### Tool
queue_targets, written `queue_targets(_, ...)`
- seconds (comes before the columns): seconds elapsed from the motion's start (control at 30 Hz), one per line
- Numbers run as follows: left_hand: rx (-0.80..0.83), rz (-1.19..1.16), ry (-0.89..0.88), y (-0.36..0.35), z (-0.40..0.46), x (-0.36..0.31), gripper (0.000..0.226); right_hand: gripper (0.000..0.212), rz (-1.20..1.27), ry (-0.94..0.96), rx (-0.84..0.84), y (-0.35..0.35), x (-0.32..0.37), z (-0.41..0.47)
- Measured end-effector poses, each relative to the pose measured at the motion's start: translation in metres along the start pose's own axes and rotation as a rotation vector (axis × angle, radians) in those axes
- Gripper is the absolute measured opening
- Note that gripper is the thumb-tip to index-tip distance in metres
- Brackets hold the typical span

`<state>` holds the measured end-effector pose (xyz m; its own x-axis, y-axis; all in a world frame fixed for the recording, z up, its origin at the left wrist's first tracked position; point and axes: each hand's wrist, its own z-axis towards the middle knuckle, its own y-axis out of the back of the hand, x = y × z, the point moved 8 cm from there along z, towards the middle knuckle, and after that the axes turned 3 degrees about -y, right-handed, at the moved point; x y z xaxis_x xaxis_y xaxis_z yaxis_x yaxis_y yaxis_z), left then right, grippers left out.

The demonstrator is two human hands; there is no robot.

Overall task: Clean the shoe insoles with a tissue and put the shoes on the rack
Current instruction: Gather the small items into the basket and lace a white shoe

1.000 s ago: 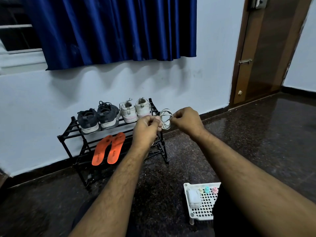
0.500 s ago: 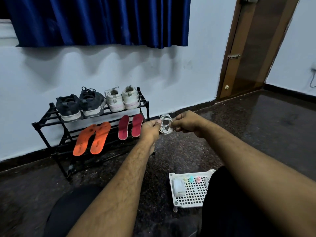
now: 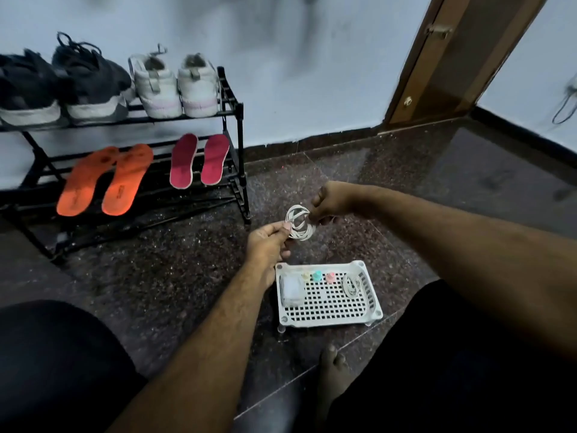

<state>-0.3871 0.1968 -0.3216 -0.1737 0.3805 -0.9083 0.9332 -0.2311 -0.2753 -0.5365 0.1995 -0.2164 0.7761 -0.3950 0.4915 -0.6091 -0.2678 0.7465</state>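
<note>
Both the left hand (image 3: 271,242) and right hand (image 3: 331,204) pinch a coiled white cable (image 3: 299,222), held directly above the tray's (image 3: 331,320) far edge.

This is a room in a home, near a doorway. A black metal shoe rack (image 3: 232,120) stands against a pale painted wall (image 3: 312,57), with 2 pairs of worn shoes on its top tier, dark shoes (image 3: 62,85) and white shoes (image 3: 175,85), and 2 pairs of loose insoles below (orange insoles (image 3: 103,179), red insoles (image 3: 199,159)). The floor (image 3: 406,170) is dark polished speckled stone with a dark skirting, and a brown wooden door (image 3: 449,57) has a brass latch.
</note>
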Motion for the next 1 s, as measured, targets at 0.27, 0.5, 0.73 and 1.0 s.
queue_targets(0.27, -0.063, 0.077, 0.103, 0.004, 0.026, 0.051, 0.017, 0.012, 0.04, -0.037, 0.223, -0.063, -0.052, 0.046)
queue_targets(0.5, -0.09, 0.105, 0.244, -0.008, 0.032, 0.125, 0.021, 0.009, 0.039, -0.164, 0.264, -0.092, -0.125, 0.076)
queue_targets(0.73, -0.029, 0.225, 0.304, -0.044, 0.029, 0.19, 0.029, 0.024, 0.211, -0.353, 0.315, -0.135, -0.226, 0.07)
queue_targets(1.0, 0.094, 0.382, 0.364, -0.067, 0.008, 0.238, 0.029, 0.018, 0.201, -0.416, 0.22, -0.172, -0.303, 0.05)
